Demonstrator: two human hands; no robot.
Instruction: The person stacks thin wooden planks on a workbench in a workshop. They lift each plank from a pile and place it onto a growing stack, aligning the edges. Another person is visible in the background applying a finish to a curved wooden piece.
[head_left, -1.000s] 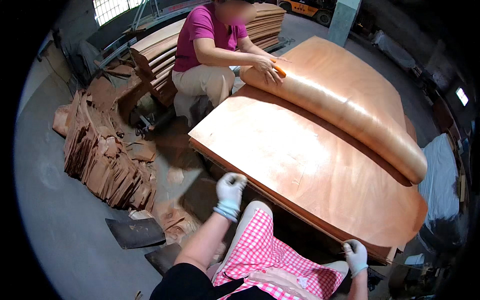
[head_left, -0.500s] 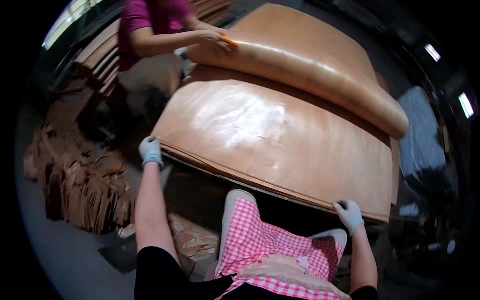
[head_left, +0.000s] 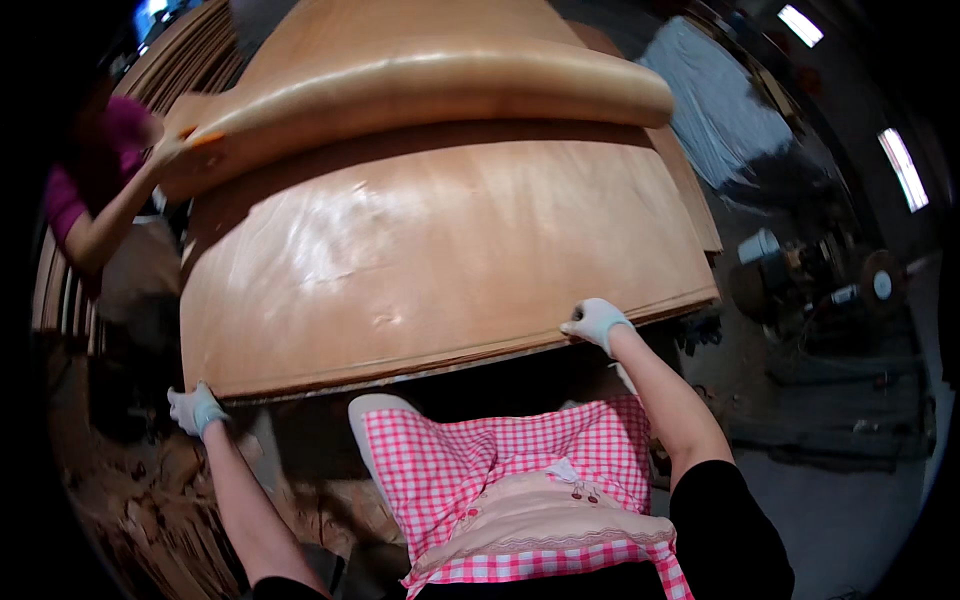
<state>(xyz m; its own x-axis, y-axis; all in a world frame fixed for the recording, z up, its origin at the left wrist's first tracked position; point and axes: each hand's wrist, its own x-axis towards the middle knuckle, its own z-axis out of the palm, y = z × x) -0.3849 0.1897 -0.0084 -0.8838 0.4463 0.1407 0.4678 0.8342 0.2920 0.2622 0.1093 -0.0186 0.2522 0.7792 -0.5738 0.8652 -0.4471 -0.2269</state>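
Note:
A broad stack of thin, tan wood veneer sheets [head_left: 450, 240] lies in front of me, its top sheet smooth and shiny. My left hand [head_left: 196, 408], in a pale glove, is at the near left corner, fingers closed about it. Farther right along the near edge, my gloved right hand [head_left: 600, 324] pinches the sheet edge between thumb and fingers. Across the far side of the stack, a large veneer sheet [head_left: 440, 90] is bent over in a long curl. A co-worker's hand [head_left: 175, 155], with something orange at the fingers, touches the curl's left end.
The co-worker in a purple top [head_left: 125, 130] stands at the left of the stack. Broken veneer scraps [head_left: 160, 500] lie on the floor at lower left. Bluish sheeting [head_left: 715, 100] covers something at far right, near a white bucket [head_left: 758, 245] and dark machinery [head_left: 815, 270].
My view has swung to the right, so the stack and co-worker appear farther left. Both my hands remain at the near edge, the right one now somewhat farther from the right corner.

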